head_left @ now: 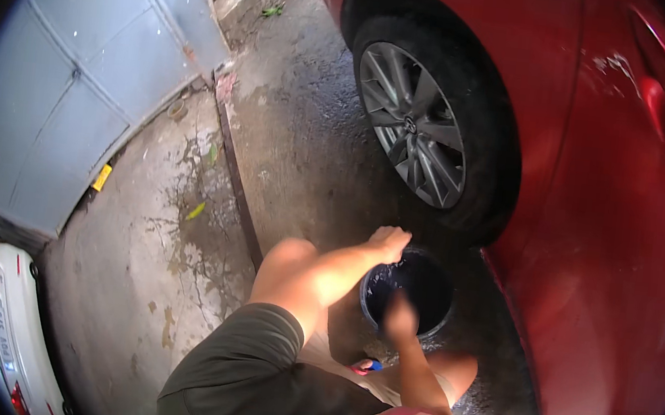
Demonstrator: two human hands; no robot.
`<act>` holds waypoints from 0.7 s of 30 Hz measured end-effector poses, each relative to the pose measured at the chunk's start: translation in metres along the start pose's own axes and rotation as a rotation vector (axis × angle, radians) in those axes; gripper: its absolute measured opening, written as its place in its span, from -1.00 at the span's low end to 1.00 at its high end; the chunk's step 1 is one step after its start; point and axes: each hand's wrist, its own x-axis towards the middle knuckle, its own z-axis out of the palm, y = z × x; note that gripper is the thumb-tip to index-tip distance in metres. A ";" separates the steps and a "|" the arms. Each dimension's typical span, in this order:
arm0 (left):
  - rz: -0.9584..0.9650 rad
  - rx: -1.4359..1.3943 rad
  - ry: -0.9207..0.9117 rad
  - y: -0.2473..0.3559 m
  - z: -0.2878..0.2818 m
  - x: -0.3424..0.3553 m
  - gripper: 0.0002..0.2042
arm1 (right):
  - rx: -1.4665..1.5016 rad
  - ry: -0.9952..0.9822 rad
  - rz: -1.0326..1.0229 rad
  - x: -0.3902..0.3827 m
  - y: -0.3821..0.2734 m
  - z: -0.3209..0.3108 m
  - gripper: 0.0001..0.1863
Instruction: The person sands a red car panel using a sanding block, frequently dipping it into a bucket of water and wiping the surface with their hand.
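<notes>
A dark round bucket (443, 296) stands on the wet ground between my knees, beside the car's front wheel. Inside it I see dark liquid with a few pale flecks. My left hand (389, 244) is closed at the far left of the bucket's rim, and whatever its curled fingers hold is hidden. Over the bucket's opening, my right hand (402, 318) points down into it. Motion smears that hand, so its fingers cannot be made out.
A red car (528, 309) fills the right side, its wheel (414, 123) close beyond the bucket. Grey metal gates (79, 75) stand at the far left. A white car (9, 319) is at lower left. A narrow raised strip (236, 165) crosses the concrete.
</notes>
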 end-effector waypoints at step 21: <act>-0.219 -0.008 0.339 -0.110 -0.057 0.044 -0.63 | -0.162 0.276 -0.183 0.065 -0.140 0.010 -0.54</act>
